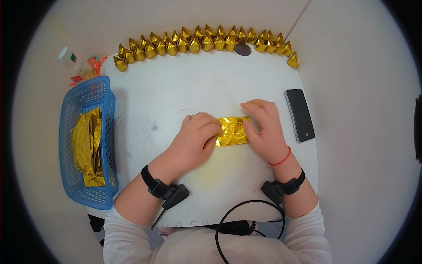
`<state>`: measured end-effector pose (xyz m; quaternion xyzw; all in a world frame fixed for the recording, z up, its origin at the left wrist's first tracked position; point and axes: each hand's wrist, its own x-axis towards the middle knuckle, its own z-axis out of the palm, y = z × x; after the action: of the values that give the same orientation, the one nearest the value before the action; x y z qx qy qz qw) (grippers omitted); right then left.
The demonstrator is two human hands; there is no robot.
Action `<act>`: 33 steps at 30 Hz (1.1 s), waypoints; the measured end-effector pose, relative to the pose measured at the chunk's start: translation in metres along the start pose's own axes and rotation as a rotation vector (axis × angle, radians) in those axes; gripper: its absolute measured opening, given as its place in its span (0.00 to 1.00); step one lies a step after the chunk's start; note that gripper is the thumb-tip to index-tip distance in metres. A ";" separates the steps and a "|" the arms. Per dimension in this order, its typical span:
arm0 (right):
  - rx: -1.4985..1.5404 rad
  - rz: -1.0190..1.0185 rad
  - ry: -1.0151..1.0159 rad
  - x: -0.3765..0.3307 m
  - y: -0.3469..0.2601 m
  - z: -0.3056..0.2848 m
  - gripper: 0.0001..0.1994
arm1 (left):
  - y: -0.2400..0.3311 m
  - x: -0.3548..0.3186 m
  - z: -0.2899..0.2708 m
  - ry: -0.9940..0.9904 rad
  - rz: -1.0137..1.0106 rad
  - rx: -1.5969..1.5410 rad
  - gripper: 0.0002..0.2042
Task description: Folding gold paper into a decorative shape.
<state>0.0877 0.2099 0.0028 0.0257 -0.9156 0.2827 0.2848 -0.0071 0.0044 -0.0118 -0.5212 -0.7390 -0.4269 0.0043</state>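
A flat rectangle of shiny gold foil paper (234,132) lies on the white table between my hands. My left hand (196,137) has its fingers curled over the paper's left end, gripping it; the fingertips are partly hidden. At the other end, my right hand (265,130) is spread, with its thumb at the paper's right edge and its fingers stretched out above the table beyond the edge. The paper looks embossed with a faint pattern.
A blue basket (110,145) with loose gold foil sheets (88,143) stands at the left. Behind it are orange scissors (95,64) and a clear bottle (67,57). Folded gold foil pieces (194,45) line the back, near a dark disc (242,49). A phone (300,115) lies right.
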 end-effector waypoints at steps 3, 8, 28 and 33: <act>-0.005 0.008 -0.187 -0.002 0.000 0.001 0.19 | 0.000 0.000 -0.002 -0.003 0.016 0.007 0.11; 0.076 0.062 -0.277 -0.003 -0.007 -0.002 0.19 | -0.003 -0.004 0.000 -0.051 0.001 -0.010 0.10; 0.387 0.074 -0.290 -0.001 0.008 -0.005 0.06 | 0.005 -0.003 -0.002 -0.059 -0.053 -0.032 0.08; 0.393 0.160 -0.299 -0.002 0.000 -0.004 0.12 | 0.005 -0.002 -0.002 -0.062 -0.064 -0.037 0.09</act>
<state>0.0917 0.2117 0.0041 0.0494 -0.8742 0.4697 0.1124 -0.0036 0.0022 -0.0081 -0.5104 -0.7469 -0.4241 -0.0418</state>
